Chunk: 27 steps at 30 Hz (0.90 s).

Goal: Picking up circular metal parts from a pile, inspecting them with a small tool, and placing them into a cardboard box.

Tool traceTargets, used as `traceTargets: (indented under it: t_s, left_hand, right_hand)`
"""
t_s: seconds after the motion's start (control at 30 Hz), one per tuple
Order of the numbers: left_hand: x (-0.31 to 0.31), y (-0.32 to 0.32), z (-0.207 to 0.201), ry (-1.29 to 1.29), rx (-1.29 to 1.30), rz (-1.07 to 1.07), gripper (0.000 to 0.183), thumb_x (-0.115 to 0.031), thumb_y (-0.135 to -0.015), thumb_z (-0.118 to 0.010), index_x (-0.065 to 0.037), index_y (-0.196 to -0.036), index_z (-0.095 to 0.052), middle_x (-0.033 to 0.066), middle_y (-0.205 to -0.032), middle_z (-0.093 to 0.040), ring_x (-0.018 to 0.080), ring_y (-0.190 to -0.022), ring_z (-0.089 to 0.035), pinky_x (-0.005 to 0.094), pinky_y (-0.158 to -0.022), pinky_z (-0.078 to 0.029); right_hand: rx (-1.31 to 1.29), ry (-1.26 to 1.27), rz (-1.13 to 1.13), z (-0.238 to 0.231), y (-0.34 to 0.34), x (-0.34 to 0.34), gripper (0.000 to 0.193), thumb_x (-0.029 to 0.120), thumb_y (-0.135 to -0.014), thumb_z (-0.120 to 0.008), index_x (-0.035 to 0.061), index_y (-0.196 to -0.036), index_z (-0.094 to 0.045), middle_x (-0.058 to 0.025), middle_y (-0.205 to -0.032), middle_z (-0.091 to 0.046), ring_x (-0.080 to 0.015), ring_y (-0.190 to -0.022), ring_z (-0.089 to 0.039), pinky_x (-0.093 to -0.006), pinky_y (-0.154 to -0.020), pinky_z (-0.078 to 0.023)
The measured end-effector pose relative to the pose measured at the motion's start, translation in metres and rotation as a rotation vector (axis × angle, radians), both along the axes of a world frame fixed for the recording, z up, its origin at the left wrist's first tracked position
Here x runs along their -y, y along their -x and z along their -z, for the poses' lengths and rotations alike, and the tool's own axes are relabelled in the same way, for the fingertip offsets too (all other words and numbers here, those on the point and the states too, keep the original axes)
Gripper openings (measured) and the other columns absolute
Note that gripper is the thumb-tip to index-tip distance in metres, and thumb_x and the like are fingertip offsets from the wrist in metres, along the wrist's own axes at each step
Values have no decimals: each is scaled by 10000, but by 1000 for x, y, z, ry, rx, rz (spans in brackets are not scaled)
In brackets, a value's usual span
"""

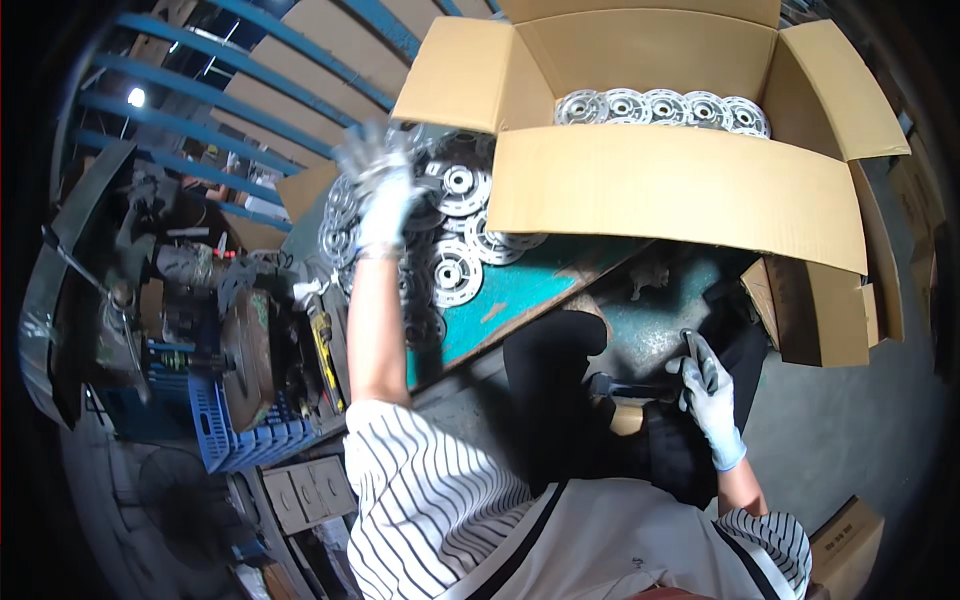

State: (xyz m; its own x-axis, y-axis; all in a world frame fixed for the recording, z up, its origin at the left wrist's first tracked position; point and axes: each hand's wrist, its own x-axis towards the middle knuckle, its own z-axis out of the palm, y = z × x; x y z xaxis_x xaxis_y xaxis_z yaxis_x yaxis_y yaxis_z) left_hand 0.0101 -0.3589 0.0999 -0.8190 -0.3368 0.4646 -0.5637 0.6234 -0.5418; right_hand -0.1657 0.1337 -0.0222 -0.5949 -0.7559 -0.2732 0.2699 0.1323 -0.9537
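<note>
Reaching over pile of round silver-grey metal discs (452,274) on green worktable (510,300): white-and-grey-gloved left hand (384,188), blurred, fingers apparently spread. Right hand (710,395), gloved alike, by dark-trousered leg (748,362), fingers partly bent; cannot tell whether clamped on anything. Row of like discs (626,106) inside open brown cardboard box (680,185).

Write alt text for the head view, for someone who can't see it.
A gloved left hand, blurred, is over piled round silvery discs on a green table, while the gloved right hand is at lower right. An open cardboard box at upper right holds a row of similar discs; a blue basket is at left.
</note>
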Motion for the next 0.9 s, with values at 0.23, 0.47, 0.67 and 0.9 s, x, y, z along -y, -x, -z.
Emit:
traceTargets:
  t_s: [0.23, 0.47, 0.67, 0.9]
  left_hand:
    - [-113, 115, -100, -206, -337, 225, 868, -508, -718, -740, -132, -1412, -378, 253, -1437, -305, 402, -1338, -266, 519, -1085, -244]
    - [-126, 183, -60, -1112, 428, 62, 653, -363, -689, -786, -29, -1207, -571, 169, -1096, -622, 297, -1050, -591, 380, -905, -453]
    - [-131, 184, -59, -1116, 332, 166, 568, -430, -723, -739, -84, -1152, -602, 144, -1089, -623, 331, -1045, -579, 413, -894, -454]
    - [-137, 220, -73, -1727, 342, -5, 474, -304, -849, -672, -29, -1215, -554, 89, -1013, -618, 203, -930, -590, 314, -840, -476]
  right_hand:
    - [-65, -15, -33, 52, 21, -4, 444, 2, -919, -450, 1, -1363, -437, -63, -950, -654, -47, -598, -487, -181, -577, -414]
    - [-15, 61, -21, 57, 46, 10, 487, -74, -854, -457, -7, -1337, -467, -34, -942, -621, -72, -767, -547, -202, -672, -419]
    - [98, 77, -11, 71, 65, 5, 522, -40, -877, -457, 44, -1389, -407, -79, -1003, -684, -35, -506, -511, -189, -470, -417]
    - [-326, -83, 45, 138, 55, -2, 501, 108, -826, -684, 20, -1279, -490, -145, -1065, -608, -228, -885, -614, -354, -756, -507]
